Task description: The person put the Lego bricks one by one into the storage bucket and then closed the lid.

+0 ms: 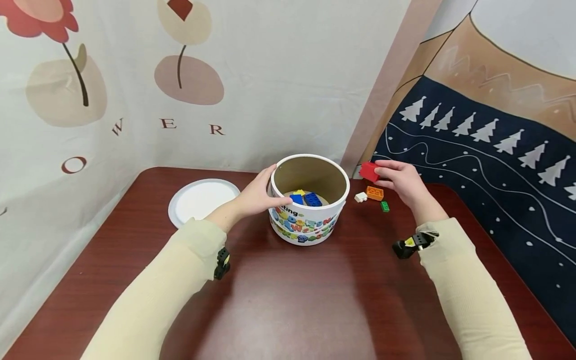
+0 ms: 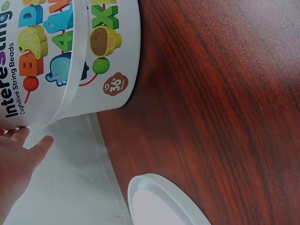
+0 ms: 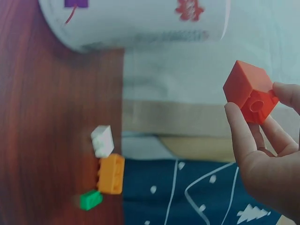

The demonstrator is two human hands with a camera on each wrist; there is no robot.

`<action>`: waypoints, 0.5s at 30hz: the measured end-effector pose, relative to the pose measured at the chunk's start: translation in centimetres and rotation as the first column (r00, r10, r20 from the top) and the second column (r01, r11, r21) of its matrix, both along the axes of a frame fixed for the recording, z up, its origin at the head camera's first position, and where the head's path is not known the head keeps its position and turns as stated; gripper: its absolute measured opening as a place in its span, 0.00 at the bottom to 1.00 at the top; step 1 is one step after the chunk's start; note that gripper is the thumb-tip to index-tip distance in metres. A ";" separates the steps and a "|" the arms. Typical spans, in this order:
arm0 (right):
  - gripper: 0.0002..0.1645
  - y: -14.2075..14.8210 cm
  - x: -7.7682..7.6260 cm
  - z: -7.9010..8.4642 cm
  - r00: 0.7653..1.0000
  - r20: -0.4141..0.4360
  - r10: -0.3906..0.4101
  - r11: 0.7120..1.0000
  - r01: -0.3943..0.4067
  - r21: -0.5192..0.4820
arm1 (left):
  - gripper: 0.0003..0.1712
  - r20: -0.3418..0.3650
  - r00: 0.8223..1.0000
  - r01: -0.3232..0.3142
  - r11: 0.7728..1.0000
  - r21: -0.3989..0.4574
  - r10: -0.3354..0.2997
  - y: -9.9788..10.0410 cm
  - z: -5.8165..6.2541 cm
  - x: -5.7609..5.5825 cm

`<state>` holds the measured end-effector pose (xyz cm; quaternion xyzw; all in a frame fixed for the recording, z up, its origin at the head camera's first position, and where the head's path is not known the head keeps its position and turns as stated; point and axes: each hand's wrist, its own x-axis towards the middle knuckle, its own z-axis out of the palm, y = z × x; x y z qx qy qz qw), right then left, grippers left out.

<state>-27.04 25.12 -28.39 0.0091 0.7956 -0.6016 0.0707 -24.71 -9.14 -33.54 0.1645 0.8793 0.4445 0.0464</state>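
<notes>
My left hand rests at the left rim of a white printed bucket, its thumb stretched along the front rim and its fingers spread at the side. Inside lie blue bricks and a yellow brick. In the left wrist view, fingertips of that hand show right at the bucket's side. To the right of the bucket, my right hand pinches a red toy brick between thumb and fingers. The brick is raised, its hollow underside partly showing in the right wrist view.
A white, an orange and a small green brick lie on the brown table, right of the bucket. The round white lid lies to its left. Printed cloths hang behind and along the right edge.
</notes>
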 end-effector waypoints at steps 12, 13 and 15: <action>0.32 -4.1 0.6 1.5 0.994 -0.044 0.101 0.995 -0.101 -0.003 | 0.57 -0.003 1.000 0.003 1.000 -0.011 -0.003 -0.1 -0.2 -0.3; 0.31 -4.4 0.6 1.5 0.993 -0.048 0.108 0.994 -0.108 0.009 | 0.57 -0.003 1.000 0.003 1.000 -0.011 -0.003 -0.1 -0.2 -0.3; 0.31 -5.0 0.5 1.6 0.991 -0.051 0.121 0.993 -0.120 0.023 | 0.57 -0.001 1.000 0.004 1.000 -0.010 -0.004 -0.1 -0.2 -0.3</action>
